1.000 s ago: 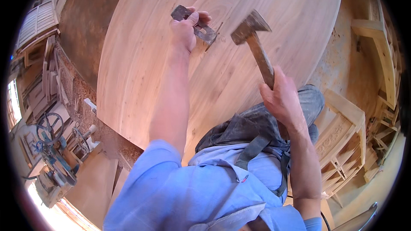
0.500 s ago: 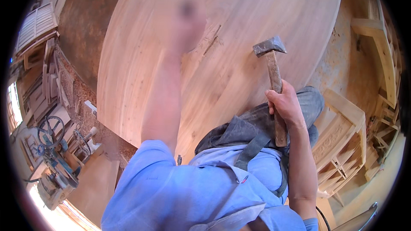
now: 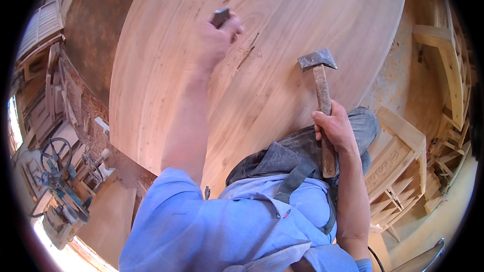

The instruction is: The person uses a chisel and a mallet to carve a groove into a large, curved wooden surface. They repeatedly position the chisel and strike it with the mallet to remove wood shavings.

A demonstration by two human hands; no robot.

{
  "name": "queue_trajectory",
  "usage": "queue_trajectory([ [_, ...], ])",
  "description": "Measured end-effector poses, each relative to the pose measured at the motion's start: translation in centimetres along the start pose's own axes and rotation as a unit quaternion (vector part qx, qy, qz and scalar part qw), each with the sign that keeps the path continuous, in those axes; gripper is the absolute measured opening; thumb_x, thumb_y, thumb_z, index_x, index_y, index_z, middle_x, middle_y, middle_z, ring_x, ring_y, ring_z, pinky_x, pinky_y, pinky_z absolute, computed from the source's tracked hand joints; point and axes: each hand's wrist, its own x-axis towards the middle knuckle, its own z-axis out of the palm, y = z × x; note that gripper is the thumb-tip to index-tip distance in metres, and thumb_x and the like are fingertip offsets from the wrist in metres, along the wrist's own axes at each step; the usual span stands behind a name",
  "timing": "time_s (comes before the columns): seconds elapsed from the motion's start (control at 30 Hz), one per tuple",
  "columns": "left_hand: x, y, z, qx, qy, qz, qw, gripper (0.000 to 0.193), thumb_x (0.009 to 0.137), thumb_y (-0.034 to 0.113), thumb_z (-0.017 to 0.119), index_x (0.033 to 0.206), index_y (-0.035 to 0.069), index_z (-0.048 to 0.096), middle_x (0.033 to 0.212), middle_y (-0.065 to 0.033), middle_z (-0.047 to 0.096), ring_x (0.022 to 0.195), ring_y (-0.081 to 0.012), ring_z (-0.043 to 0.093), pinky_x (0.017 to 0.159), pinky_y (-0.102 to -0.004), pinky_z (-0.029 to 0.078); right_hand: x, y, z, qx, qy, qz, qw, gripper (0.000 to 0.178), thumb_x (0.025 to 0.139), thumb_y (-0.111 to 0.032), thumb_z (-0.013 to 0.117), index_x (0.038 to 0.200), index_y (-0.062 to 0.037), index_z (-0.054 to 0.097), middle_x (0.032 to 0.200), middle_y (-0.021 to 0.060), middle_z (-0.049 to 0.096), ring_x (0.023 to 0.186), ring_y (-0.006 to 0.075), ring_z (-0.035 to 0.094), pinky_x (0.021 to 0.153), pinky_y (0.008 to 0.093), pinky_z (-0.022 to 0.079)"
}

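Note:
My right hand [image 3: 337,127] is closed around the wooden handle of a hammer [image 3: 320,78]. Its heavy grey metal head flares at one end and points away from me over a large pale wooden panel [image 3: 272,95]. Further up, on the left, my left hand [image 3: 220,35] is closed on a small dark grey piece [image 3: 220,17]; most of it is hidden in the fingers, so its kind does not show. A narrow dark groove [image 3: 247,55] with splintered edges and some chips runs in the panel's surface, just right of my left hand.
My bent knee in dark trousers [image 3: 364,126] rests by the panel's right edge. Carved wooden furniture frames [image 3: 398,156] stand at the right. A machine with a handwheel [image 3: 56,155] and stacked boards are at the left, beside sawdust [image 3: 128,158] on the floor.
My left hand was smeared by motion and now shows more clearly, in nearly the same place, gripping the dark piece. The hammer in my right hand has barely shifted.

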Motion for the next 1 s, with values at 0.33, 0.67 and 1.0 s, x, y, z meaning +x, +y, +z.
queue_trajectory([
  [0.33,1.5,0.2,0.5,-0.294,-0.044,0.107,0.949,0.029,0.100,0.002,0.058,0.129,-0.002,0.057,0.103,-0.0176,0.073,0.090,-0.0265,0.067,0.085,-0.0379,0.053,0.6,0.0,0.2,-0.001,0.001,0.025,1.000,0.015,0.091,-0.010,0.066,0.091,-0.0039,0.053,0.065,0.0031,0.058,0.047,0.0123,0.056,0.046,0.0283,0.046],
  [0.67,2.6,-2.4,2.1,-0.282,-0.038,0.151,0.947,0.025,0.099,-0.001,0.059,0.123,0.005,0.063,0.101,-0.0162,0.075,0.090,-0.0254,0.068,0.085,-0.0397,0.054,0.6,-0.2,0.5,0.002,0.011,0.026,1.000,0.014,0.091,-0.009,0.066,0.092,-0.0039,0.053,0.066,0.0028,0.058,0.047,0.0118,0.056,0.046,0.0279,0.046],
  [1.0,2.6,-3.1,1.7,-0.209,-0.084,0.117,0.967,0.026,0.098,-0.009,0.054,0.120,0.005,0.058,0.111,-0.0188,0.073,0.106,-0.0294,0.072,0.095,-0.0431,0.058,0.2,-0.7,0.9,-0.010,0.021,0.023,0.999,0.012,0.089,-0.008,0.063,0.093,-0.0033,0.052,0.067,0.0028,0.057,0.049,0.0118,0.056,0.046,0.0275,0.046],
])
